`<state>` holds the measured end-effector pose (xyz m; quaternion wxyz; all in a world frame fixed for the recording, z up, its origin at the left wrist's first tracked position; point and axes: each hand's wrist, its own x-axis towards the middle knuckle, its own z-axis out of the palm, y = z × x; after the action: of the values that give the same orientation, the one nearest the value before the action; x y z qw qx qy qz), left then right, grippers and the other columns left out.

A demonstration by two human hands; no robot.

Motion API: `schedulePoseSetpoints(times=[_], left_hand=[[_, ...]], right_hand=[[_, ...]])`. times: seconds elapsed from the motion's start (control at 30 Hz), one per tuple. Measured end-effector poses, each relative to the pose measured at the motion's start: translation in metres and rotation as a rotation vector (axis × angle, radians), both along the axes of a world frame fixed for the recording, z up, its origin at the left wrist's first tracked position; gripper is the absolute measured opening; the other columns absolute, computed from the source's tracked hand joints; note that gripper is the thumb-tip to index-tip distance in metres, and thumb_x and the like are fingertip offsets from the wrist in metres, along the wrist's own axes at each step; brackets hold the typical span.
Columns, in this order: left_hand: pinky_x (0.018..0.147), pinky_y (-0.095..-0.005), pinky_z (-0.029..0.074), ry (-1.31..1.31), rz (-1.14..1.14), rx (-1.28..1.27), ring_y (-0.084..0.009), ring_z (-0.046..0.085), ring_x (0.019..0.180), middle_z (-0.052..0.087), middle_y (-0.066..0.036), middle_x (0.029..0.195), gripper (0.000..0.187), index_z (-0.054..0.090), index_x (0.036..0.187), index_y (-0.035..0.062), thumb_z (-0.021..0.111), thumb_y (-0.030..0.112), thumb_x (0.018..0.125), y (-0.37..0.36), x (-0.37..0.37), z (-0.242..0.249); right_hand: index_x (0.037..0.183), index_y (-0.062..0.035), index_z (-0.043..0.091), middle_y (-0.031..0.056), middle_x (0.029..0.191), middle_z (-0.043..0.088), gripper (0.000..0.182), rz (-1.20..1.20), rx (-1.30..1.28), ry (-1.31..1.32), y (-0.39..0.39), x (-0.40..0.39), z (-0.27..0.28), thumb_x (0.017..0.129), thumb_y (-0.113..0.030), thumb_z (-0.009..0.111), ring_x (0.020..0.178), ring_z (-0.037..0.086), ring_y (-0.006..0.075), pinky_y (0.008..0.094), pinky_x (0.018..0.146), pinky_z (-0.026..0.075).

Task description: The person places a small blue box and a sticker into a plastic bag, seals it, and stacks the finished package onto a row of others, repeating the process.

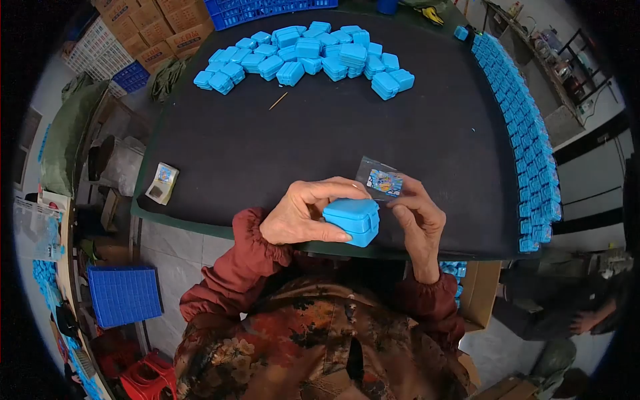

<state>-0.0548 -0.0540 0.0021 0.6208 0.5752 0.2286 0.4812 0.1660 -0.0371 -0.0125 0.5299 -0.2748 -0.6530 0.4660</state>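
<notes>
My left hand (308, 212) is wrapped round a small blue plastic case (351, 222), its thumb on the near side and its fingers behind. The case looks closed, with a latch facing right. Just right of it, my right hand (419, 223) pinches a clear plastic packet (385, 181) holding a colourful printed card. The packet is tilted over the table's near part, close to the case but apart from its lid.
Many blue cases (308, 48) are piled at the far side of the black table (320, 133). Rows of cases (527, 147) line its right edge. A small stack of cards (162, 183) lies at left, a thin stick (278, 101) near the pile. A co-worker's hand (590, 320) shows at lower right.
</notes>
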Motion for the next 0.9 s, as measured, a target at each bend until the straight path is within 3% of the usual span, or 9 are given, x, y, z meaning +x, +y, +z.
schedulePoseSetpoints(times=[0.1,0.2,0.27,0.33,0.47,0.53,0.73,0.9], left_hand=[[0.082,-0.0285,0.047,0.108,-0.048,0.088,-0.016,0.056,0.1,0.052,-0.012,0.118,0.05,0.059,0.114,0.0009,0.077,0.003,0.067,0.003,-0.009,0.0],[0.085,-0.0295,0.046,-0.007,0.019,0.099,-0.0167,0.054,0.103,0.051,-0.012,0.119,0.05,0.058,0.114,0.0002,0.076,0.002,0.067,0.003,-0.015,0.0],[0.086,-0.0302,0.046,-0.079,0.186,0.04,-0.0173,0.053,0.104,0.049,-0.012,0.12,0.049,0.058,0.114,-0.001,0.074,-0.001,0.068,0.001,-0.017,0.0],[0.086,-0.0311,0.046,-0.093,0.308,0.043,-0.0174,0.052,0.105,0.048,-0.012,0.12,0.049,0.057,0.115,-0.0019,0.072,-0.005,0.069,0.002,-0.018,-0.001],[0.087,-0.0318,0.046,-0.092,0.361,0.024,-0.0175,0.051,0.105,0.048,-0.011,0.119,0.049,0.057,0.115,-0.0013,0.071,-0.007,0.069,0.001,-0.009,-0.001],[0.088,-0.0314,0.045,0.044,0.417,0.127,-0.0174,0.052,0.105,0.048,-0.01,0.119,0.048,0.057,0.115,-0.0006,0.071,-0.007,0.069,0.001,-0.005,-0.002],[0.087,-0.0301,0.044,0.128,0.491,0.18,-0.0184,0.053,0.103,0.05,-0.011,0.117,0.05,0.056,0.114,0.0003,0.074,-0.003,0.067,0.0,0.001,-0.004],[0.085,-0.0318,0.044,0.348,0.534,0.321,-0.023,0.055,0.1,0.053,-0.013,0.112,0.054,0.056,0.113,0.0018,0.076,-0.001,0.063,0.002,-0.001,-0.007]], right_hand=[[0.085,0.0006,0.064,0.0158,0.119,0.054,0.011,-0.005,0.002,0.067,-0.002,-0.001,0.004,0.084,-0.01,0.061,0.107,0.052,0.0224,0.0337,0.087,0.044],[0.084,0.0002,0.065,0.0159,0.122,0.053,0.017,-0.029,-0.014,0.106,-0.002,0.002,-0.001,0.087,-0.015,0.058,0.109,0.051,0.0235,0.0356,0.088,0.043],[0.083,0.0,0.065,0.016,0.123,0.052,0.02,-0.052,-0.015,0.12,-0.002,0.003,-0.005,0.089,-0.017,0.057,0.109,0.051,0.0237,0.0365,0.088,0.043],[0.079,0.0003,0.062,0.0151,0.128,0.049,0.023,-0.015,-0.088,0.154,-0.003,0.002,-0.009,0.089,-0.019,0.057,0.12,0.044,0.0249,0.0365,0.098,0.035],[0.085,-0.0004,0.066,0.0157,0.126,0.05,0.021,0.008,-0.085,0.185,-0.004,-0.002,-0.014,0.088,-0.019,0.058,0.114,0.049,0.0245,0.0379,0.092,0.041],[0.084,0.0001,0.066,0.0176,0.125,0.05,0.021,0.015,-0.076,0.222,-0.003,-0.002,-0.018,0.088,-0.02,0.059,0.115,0.049,0.026,0.0383,0.093,0.04],[0.084,0.0011,0.065,0.0222,0.124,0.05,0.021,0.06,-0.056,0.27,-0.002,-0.005,-0.015,0.088,-0.018,0.058,0.113,0.05,0.0286,0.0393,0.092,0.041],[0.084,0.0007,0.066,0.021,0.123,0.051,0.02,0.106,-0.041,0.213,0.002,-0.001,-0.02,0.087,-0.017,0.058,0.111,0.051,0.0273,0.0386,0.089,0.044]])
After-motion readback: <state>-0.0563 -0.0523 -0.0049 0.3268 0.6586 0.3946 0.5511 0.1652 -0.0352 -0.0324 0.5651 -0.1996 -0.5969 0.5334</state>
